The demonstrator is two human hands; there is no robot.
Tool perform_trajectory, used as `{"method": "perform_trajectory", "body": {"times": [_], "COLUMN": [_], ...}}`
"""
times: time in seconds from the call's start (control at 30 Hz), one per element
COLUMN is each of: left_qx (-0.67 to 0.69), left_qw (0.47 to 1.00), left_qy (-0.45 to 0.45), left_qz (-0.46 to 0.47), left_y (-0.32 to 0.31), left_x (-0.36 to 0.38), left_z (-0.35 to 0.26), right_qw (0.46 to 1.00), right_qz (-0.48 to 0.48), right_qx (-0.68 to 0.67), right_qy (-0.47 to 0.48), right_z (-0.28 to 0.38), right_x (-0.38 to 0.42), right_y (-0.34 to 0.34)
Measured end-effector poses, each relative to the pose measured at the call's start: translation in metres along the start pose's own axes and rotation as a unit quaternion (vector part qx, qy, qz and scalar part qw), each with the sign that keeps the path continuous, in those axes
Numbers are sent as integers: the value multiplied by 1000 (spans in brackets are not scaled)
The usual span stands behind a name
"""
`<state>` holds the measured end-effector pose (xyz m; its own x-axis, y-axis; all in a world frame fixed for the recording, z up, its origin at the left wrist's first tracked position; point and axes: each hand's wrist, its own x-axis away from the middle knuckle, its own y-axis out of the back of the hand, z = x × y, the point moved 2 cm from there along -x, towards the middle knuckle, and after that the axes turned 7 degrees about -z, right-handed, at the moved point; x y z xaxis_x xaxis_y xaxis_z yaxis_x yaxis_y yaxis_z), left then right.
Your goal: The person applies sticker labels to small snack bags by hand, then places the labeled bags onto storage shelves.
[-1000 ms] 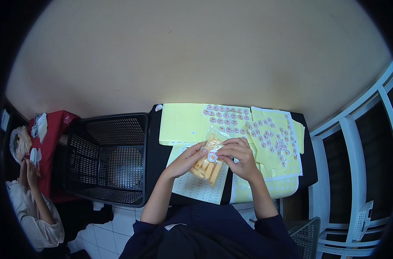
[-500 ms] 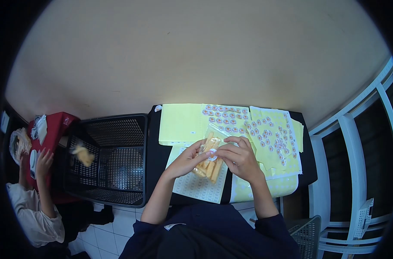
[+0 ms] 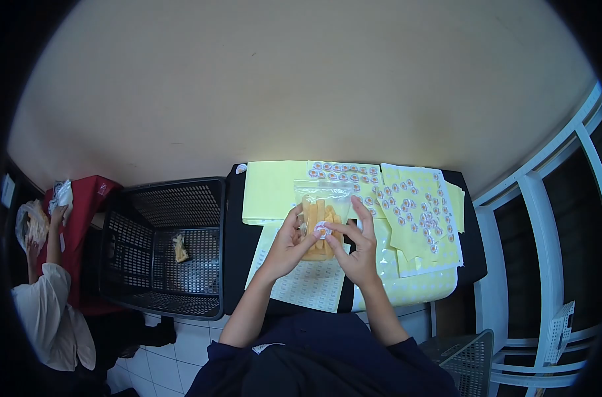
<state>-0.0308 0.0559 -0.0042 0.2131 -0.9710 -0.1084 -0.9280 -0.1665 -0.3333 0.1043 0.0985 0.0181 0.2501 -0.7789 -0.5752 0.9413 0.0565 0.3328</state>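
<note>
A clear zip bag of pale yellow snack sticks (image 3: pixel 312 210) is held upright between my two hands over the table. My left hand (image 3: pixel 286 246) grips its left side, thumb across the front. My right hand (image 3: pixel 358 248) is at its right side, thumb and fingers on the front. Both thumbs touch a round white, pink and orange sticker (image 3: pixel 322 230) on the bag's front. Behind and below the bag lie yellow sticker sheets (image 3: pixel 274 188). One printed sheet with small labels (image 3: pixel 307 286) is directly under the bag.
Left of the table stands a black plastic basket (image 3: pixel 223 264) with one snack bag (image 3: pixel 180 249) inside. Beyond it, a co-worker (image 3: pixel 49 311) reaches over a red-covered table (image 3: pixel 86 218). More round stickers (image 3: pixel 413 205) cover sheets at right. A grey basket (image 3: pixel 470 360) stands lower right.
The bag has turned from tilted to upright, its front facing me. A snack bag that was in mid-air now lies in the black basket. The co-worker's hands have moved to the plastic bags.
</note>
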Motion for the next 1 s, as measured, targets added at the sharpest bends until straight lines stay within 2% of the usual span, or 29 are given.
{"method": "perform_trajectory", "body": {"times": [0.03, 0.1, 0.17, 0.23, 0.33, 0.53, 0.57, 0.67, 0.73, 0.8, 1.0], "left_qx": [11, 1, -9, -17, -33, -63, -62, -80, -58, -51, -30], "left_qw": [1000, 999, 998, 999, 998, 996, 996, 994, 997, 998, 999], "left_qy": [-15, -37, -57, -21, -24, -40, -40, -70, -43, -36, -20], "left_qz": [-10, -21, -30, -46, -45, -54, -54, -10, 19, 22, 26], "left_y": [0, -1, -3, -4, -2, -4, -5, -6, -9, -7, -5], "left_x": [1, 2, 3, 4, 4, 7, 7, 10, 14, 16, 18], "left_z": [1, 3, 2, 0, 6, 5, 5, 0, -6, -5, 5], "right_qw": [1000, 985, 986, 987, 988, 987, 979, 970, 969, 978, 985], "right_qz": [-1, 19, 20, 23, 7, 12, 7, -12, -26, -20, -24], "right_qx": [0, -116, -122, -129, -125, -133, -162, -195, -199, -174, -135], "right_qy": [-1, -123, -111, -97, -91, -95, -122, -146, -143, -113, -102], "right_z": [0, -9, -10, -7, -1, 3, 5, 2, -2, -2, 8], "right_x": [4, 12, 14, 15, 19, 20, 20, 20, 21, 21, 24], "right_y": [-3, -11, -14, -15, -15, -12, -12, -13, -12, -11, -6]}}
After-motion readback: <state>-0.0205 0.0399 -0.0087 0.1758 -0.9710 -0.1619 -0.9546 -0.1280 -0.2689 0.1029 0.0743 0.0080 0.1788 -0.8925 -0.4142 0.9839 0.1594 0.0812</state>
